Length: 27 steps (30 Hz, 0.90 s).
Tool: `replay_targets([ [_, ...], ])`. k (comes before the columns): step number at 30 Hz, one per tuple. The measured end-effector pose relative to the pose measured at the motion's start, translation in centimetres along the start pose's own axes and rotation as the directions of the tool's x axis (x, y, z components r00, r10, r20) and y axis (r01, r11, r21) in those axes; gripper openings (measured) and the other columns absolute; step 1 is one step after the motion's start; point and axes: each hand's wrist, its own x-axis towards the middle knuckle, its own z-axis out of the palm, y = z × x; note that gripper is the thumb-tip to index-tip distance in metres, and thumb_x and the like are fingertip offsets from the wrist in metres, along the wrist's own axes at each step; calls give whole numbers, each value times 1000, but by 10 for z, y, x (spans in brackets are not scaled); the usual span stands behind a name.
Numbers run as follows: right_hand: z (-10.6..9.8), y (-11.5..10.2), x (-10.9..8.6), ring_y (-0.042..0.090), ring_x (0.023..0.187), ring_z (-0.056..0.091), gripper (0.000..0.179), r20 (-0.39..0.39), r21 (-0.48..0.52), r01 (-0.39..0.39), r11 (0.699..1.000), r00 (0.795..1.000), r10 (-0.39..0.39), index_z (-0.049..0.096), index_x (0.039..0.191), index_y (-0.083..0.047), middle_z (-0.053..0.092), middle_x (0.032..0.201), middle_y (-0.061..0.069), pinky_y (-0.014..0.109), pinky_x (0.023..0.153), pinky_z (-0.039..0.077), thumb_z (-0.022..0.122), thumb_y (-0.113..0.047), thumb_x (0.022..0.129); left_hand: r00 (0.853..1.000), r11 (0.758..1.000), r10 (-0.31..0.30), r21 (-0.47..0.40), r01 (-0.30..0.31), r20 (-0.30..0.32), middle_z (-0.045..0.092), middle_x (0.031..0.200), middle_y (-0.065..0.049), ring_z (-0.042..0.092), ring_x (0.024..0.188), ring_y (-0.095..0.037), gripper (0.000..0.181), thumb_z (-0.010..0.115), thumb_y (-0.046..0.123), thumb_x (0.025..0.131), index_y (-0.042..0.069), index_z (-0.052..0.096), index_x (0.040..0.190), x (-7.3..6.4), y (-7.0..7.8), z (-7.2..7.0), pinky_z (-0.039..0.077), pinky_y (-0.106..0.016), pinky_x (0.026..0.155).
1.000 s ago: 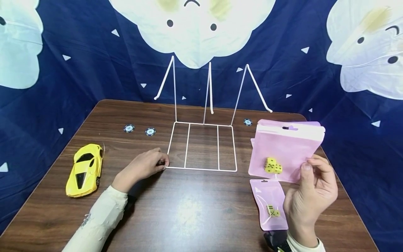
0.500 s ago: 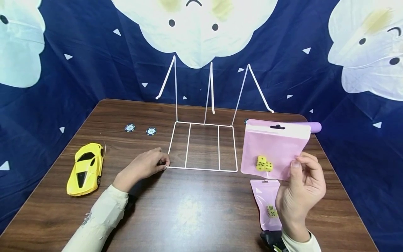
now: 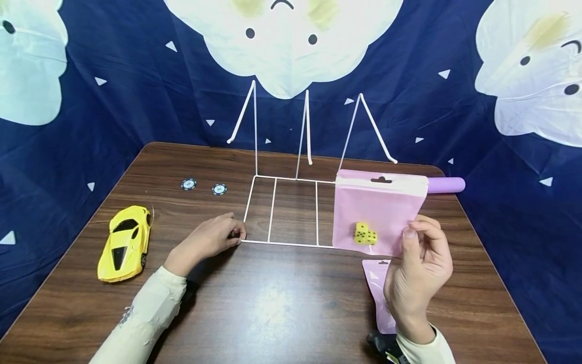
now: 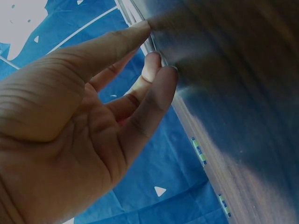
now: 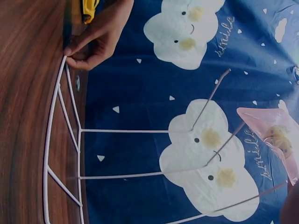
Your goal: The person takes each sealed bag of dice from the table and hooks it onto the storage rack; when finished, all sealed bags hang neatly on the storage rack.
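My right hand point(image 3: 419, 275) pinches the lower right edge of a pink zip pouch point(image 3: 386, 207) between thumb and fingers. The pouch hangs upright in the air, with yellow dice point(image 3: 365, 234) showing through its front. Behind it, the right part of a white wire display rack point(image 3: 317, 212) is covered. My left hand point(image 3: 206, 243) pinches the rack's front left corner, as the right wrist view also shows. Three bent hook arms point(image 5: 126, 131) rise from the rack's back. A second pink pouch point(image 3: 379, 288) lies on the table, partly hidden by my right wrist.
A yellow toy car point(image 3: 124, 245) stands at the left. Two poker chips, one point(image 3: 188, 184) left of the other point(image 3: 219, 189), lie behind my left hand. A purple cylinder point(image 3: 447, 185) lies at the back right. A blue cloth with clouds point(image 3: 136, 91) hangs behind the table.
My right hand has moved left with the pink pouch, which now overlaps the rack's right side. More of the purple cylinder shows, and the right poker chip is covered. My left hand stays at the corner.
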Motion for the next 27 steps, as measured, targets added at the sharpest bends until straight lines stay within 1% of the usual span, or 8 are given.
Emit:
replay_targets([
  [2,1,1,-1,25,92,59,8,12,-12,-4,1000,1000,5,60,95,29,64,100,22,25,76,53,65,26,89,1000,1000,-4,0,4,3,56,90,-1,49,75,-16,18,81,6,95,20,71,91,0,0,1,49,-42,69],
  [5,3,1,-2,24,93,59,7,24,-27,-11,1000,1000,12,61,95,28,64,100,20,25,78,52,65,26,90,1000,1000,5,-2,-5,2,56,90,-1,50,75,-16,18,81,6,95,20,70,91,1,0,1,49,-42,69],
  [10,9,3,-4,24,92,58,6,27,1,-34,999,999,34,61,96,27,64,99,20,24,76,51,65,25,90,1000,1000,21,1,-21,2,56,89,-2,49,74,-16,16,82,6,95,18,71,91,0,0,0,48,-40,68],
  [14,13,5,-6,25,95,58,6,41,5,-34,999,999,34,62,95,25,63,99,19,24,79,51,66,24,91,1000,1000,6,9,-6,8,56,89,-2,49,74,-16,15,81,7,96,17,71,91,-1,1,0,48,-40,67],
  [21,15,5,-9,25,97,57,6,70,-5,-30,1000,997,30,63,96,25,63,101,19,25,82,51,67,23,92,1000,1000,-21,2,21,15,55,90,0,50,74,-16,18,81,7,96,21,71,91,1,2,1,49,-41,68],
  [27,19,7,-11,27,103,59,7,113,-9,-39,999,993,40,64,97,25,63,102,19,28,88,52,68,20,93,1000,1000,-23,4,23,14,54,90,-1,50,75,-16,18,81,7,96,20,70,91,1,1,0,49,-41,68],
])
